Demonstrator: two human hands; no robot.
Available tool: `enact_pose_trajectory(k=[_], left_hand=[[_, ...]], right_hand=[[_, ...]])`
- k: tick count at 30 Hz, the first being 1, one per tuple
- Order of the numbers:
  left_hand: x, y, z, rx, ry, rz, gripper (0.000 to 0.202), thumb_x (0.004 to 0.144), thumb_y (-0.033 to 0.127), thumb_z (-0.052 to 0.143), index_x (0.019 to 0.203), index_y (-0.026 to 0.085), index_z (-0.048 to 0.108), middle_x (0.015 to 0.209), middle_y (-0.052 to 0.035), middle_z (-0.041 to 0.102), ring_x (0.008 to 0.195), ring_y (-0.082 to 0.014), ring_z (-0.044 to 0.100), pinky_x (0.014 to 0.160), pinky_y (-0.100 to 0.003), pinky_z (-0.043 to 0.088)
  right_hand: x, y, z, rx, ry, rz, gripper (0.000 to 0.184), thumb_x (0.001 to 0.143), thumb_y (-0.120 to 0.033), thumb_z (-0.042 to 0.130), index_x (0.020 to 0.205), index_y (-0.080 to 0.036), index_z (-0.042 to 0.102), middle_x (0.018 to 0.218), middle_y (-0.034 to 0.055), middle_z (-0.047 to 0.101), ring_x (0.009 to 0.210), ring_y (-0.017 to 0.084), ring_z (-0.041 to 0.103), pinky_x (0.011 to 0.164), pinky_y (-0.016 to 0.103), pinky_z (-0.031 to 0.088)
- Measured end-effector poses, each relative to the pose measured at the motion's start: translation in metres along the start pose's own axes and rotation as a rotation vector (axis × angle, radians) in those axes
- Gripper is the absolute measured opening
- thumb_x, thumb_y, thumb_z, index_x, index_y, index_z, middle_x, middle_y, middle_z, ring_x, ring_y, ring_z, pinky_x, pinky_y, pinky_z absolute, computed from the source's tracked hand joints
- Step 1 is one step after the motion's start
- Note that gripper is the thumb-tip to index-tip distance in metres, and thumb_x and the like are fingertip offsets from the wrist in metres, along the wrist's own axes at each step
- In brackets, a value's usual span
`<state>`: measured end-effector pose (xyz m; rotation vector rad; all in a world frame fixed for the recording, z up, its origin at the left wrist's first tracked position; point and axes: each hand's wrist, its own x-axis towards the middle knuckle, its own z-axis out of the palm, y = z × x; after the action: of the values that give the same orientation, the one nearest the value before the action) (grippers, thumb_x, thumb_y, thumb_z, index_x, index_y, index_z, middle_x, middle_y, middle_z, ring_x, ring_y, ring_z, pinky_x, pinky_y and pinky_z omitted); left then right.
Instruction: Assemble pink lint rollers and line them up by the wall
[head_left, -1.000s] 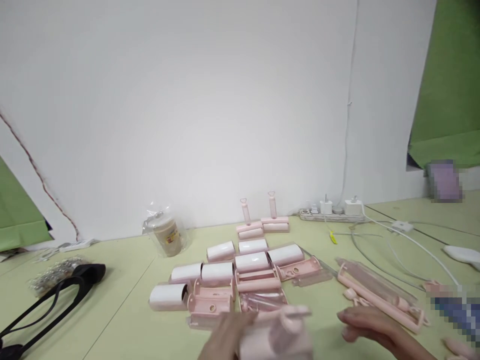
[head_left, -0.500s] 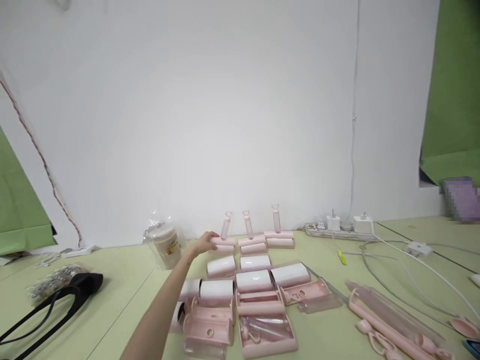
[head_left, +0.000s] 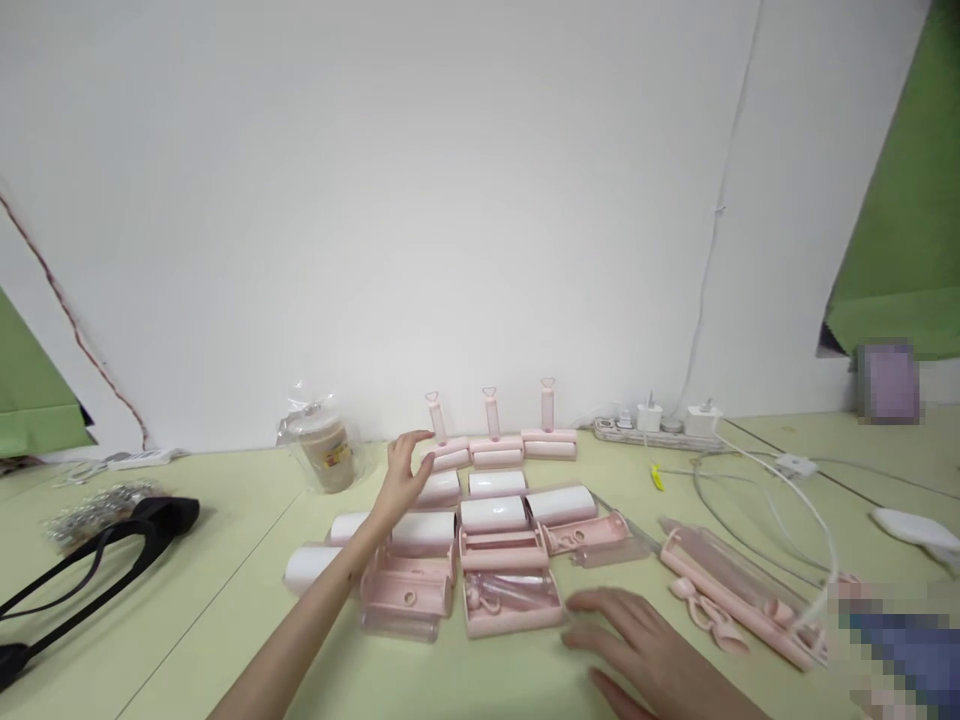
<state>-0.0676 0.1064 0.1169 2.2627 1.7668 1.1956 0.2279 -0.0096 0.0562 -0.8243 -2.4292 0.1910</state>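
My left hand (head_left: 403, 478) is raised over the table with its fingers spread, empty, just left of the leftmost of three pink lint rollers (head_left: 444, 448) that stand upright by the wall. My right hand (head_left: 651, 652) lies flat and open on the table near the front, right of an open pink case (head_left: 510, 602). Between the hands lie several white roller refills (head_left: 493, 514) and other pink cases (head_left: 409, 592).
A bagged jar (head_left: 325, 452) stands left of the rollers. A black strap (head_left: 90, 572) lies far left. A power strip (head_left: 652, 430) with chargers and white cables (head_left: 757, 480) sits at the back right. A long pink handle in clear wrap (head_left: 731, 585) lies at right.
My left hand has let go of the leftmost standing roller and pulled back, open. My right hand has come into view flat on the table. The camera has shifted a little.
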Motion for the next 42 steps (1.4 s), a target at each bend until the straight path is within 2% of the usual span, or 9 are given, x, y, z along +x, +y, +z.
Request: enact_pose_trajectory(k=[3,7,10,16,18,26,32,37,42], left_hand=[[-0.059,0.034,-0.012,-0.016,-0.036,0.151,0.019,0.084,0.021,0.042,0.100,0.023,0.051,0.104,-0.0033,0.054,0.105,-0.0182,0.043,0.092,-0.034,0.033],[-0.127,0.063,-0.010,0.056,-0.058,0.424,0.020,0.081,0.012,0.044,0.097,0.021,0.052,0.088,-0.0042,0.055,0.088,-0.0187,0.048,0.076,-0.032,0.039],[-0.152,0.072,0.003,0.036,-0.143,0.422,0.022,0.079,0.012,0.046,0.098,0.020,0.051,0.089,-0.0058,0.054,0.087,-0.0193,0.049,0.075,-0.033,0.042],[-0.160,0.080,0.035,-0.204,-0.362,0.074,0.072,0.062,0.025,0.070,0.123,0.020,0.032,0.118,-0.0103,0.043,0.111,-0.0268,0.041,0.093,-0.044,0.038],[-0.162,0.079,0.041,-0.285,-0.402,0.027,0.069,0.062,0.021,0.070,0.121,0.022,0.033,0.113,-0.0083,0.046,0.106,-0.0242,0.044,0.091,-0.041,0.041],[-0.171,0.073,0.038,-0.113,-0.358,0.210,0.020,0.078,0.015,0.055,0.096,0.024,0.053,0.118,-0.0093,0.042,0.115,-0.0252,0.039,0.090,-0.042,0.041],[-0.168,0.072,0.030,-0.107,-0.409,0.283,0.018,0.080,0.017,0.052,0.097,0.023,0.051,0.115,-0.0094,0.046,0.113,-0.0247,0.041,0.088,-0.041,0.042],[-0.164,0.064,0.032,-0.066,-0.375,0.282,0.020,0.078,0.011,0.049,0.095,0.022,0.048,0.111,-0.0091,0.048,0.110,-0.0241,0.043,0.086,-0.041,0.044],[-0.165,0.058,0.040,-0.030,-0.299,0.275,0.015,0.080,0.015,0.052,0.093,0.022,0.049,0.106,-0.0074,0.050,0.105,-0.0239,0.047,0.083,-0.043,0.045]], right_hand=[[0.026,-0.005,0.005,-0.136,-0.112,0.050,0.032,0.080,-0.019,0.050,0.111,-0.025,0.052,0.114,0.0106,0.055,0.107,0.027,0.051,0.084,0.042,0.043],[0.038,-0.009,0.016,-0.222,-0.163,0.042,0.017,0.078,-0.012,0.050,0.090,-0.020,0.057,0.110,0.0110,0.057,0.105,0.029,0.051,0.084,0.048,0.040],[0.030,-0.010,0.016,-0.199,-0.145,0.061,0.012,0.079,-0.010,0.046,0.076,-0.019,0.054,0.106,0.0109,0.057,0.103,0.028,0.051,0.080,0.045,0.042],[0.008,-0.020,-0.012,0.002,-0.206,0.177,0.006,0.077,-0.016,0.049,0.075,-0.022,0.051,0.085,0.0034,0.058,0.077,0.019,0.054,0.067,0.032,0.043],[0.007,-0.021,-0.015,0.041,-0.188,0.257,0.003,0.079,-0.021,0.049,0.081,-0.022,0.051,0.084,0.0022,0.059,0.074,0.018,0.054,0.064,0.030,0.043],[0.009,-0.012,0.002,0.201,-0.173,0.536,0.015,0.077,-0.028,0.051,0.090,-0.023,0.056,0.082,0.0020,0.064,0.078,0.020,0.058,0.065,0.030,0.045],[0.002,0.007,-0.016,0.153,-0.083,0.612,0.017,0.077,-0.029,0.047,0.091,-0.022,0.055,0.087,0.0028,0.064,0.081,0.020,0.059,0.070,0.032,0.046],[-0.004,0.018,-0.026,-0.053,-0.150,0.572,0.014,0.077,-0.024,0.045,0.085,-0.023,0.056,0.086,0.0035,0.065,0.078,0.023,0.059,0.066,0.034,0.046],[0.024,0.021,-0.037,-0.095,-0.053,0.425,0.023,0.086,-0.029,0.035,0.093,-0.022,0.055,0.098,0.0062,0.063,0.091,0.021,0.057,0.077,0.033,0.045]])
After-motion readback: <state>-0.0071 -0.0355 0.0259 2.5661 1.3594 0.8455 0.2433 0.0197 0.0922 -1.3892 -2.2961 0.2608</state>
